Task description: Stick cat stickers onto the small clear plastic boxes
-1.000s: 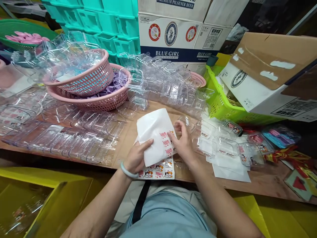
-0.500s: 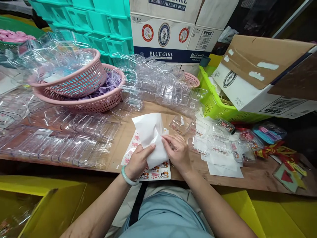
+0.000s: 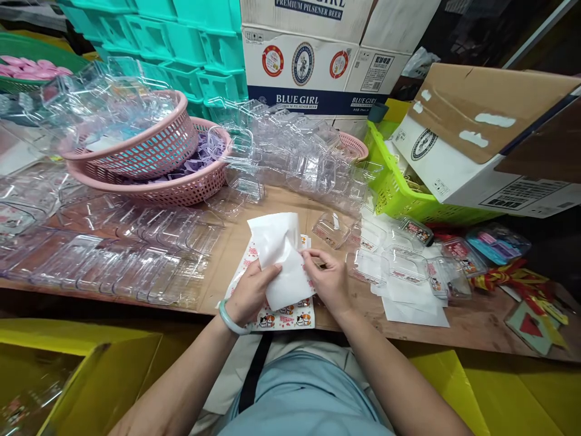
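Note:
A white sheet of paper [image 3: 284, 257], creased in its middle, is held up over printed sticker sheets [image 3: 285, 318] with cartoon animals and pink marks. My left hand [image 3: 251, 292] wears a pale green bangle at the wrist and grips the sheet's lower left side, thumb on top. At the sheet's right edge, my right hand [image 3: 327, 280] pinches with thumb and index finger; a small pinkish mark shows on the paper beneath it. The sticker sheets lie on brown cardboard [image 3: 218, 266] at the table's front.
Rows of clear plastic cases [image 3: 113, 266] lie on the left, below stacked pink baskets [image 3: 149, 188]. More clear cases [image 3: 313, 169] are piled behind the hands. Right of them are cases on white papers [image 3: 415, 309], a lime green basket [image 3: 394, 197] and a cardboard box [image 3: 481, 139].
The white sheet has dropped slightly and shifted a little to the right at its top. My right hand's fingers have moved slightly along its right edge. The whole view has shifted slightly.

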A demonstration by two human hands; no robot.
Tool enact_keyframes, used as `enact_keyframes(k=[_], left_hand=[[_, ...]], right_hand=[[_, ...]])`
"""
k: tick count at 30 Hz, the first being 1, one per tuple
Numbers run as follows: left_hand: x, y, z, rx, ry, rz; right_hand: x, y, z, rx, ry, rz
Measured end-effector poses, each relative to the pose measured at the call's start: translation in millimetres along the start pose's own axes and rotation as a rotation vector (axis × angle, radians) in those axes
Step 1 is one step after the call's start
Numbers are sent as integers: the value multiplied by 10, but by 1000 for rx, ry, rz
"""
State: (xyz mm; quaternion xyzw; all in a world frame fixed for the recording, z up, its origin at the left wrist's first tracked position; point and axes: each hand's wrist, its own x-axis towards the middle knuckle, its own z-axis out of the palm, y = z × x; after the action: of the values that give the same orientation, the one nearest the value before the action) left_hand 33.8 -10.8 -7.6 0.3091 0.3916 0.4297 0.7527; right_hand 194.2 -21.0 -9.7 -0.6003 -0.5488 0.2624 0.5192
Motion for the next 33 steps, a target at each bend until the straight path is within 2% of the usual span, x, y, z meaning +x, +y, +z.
enact_keyframes(k=[3,5,6,7,9,10,11,12,14,16,17,19,21,23,25,27,30,33], left_hand=[[18,35,-112,84,70,-49],[2,87,-202,187,110,-65],[-21,120,-234,259,154,-20],[-53,155,-249,348,227,82],[-135,213,-215,542,438,427],[-174,228,-164,618,526,601],[-204,228,-94,656,553,708],[-218,213,-8,646,491,708],[-182,142,183,468,222,477],[-68,50,353,185,-5,197],[5,10,417,61,-45,121],[144,-41,492,-68,-21,67],[234,-57,512,-49,4,45],[269,-59,510,22,-64,27],[267,-67,511,91,-169,31],[246,-89,521,144,-208,21],[212,-119,523,176,-119,3],[252,-70,448,222,-11,95]], right_hand=[[133,50,-51,369,200,209],[242,66,-149,535,367,243],[285,58,-211,554,439,235],[314,36,-276,527,484,210],[318,-41,-376,347,511,88],[294,-86,-398,220,489,-16],[257,-129,-396,87,436,-145],[214,-163,-371,-41,362,-288],[125,-194,-278,-255,193,-553],[50,-178,-184,-388,56,-691],[21,-158,-157,-414,10,-695],[-18,-103,-160,-375,-32,-582],[-28,-40,-224,-229,2,-348],[-7,22,-313,-22,-15,-83],[41,74,-399,151,-102,93],[118,110,-479,214,-131,133],[299,128,-599,223,74,92],[504,107,-652,260,196,45]])
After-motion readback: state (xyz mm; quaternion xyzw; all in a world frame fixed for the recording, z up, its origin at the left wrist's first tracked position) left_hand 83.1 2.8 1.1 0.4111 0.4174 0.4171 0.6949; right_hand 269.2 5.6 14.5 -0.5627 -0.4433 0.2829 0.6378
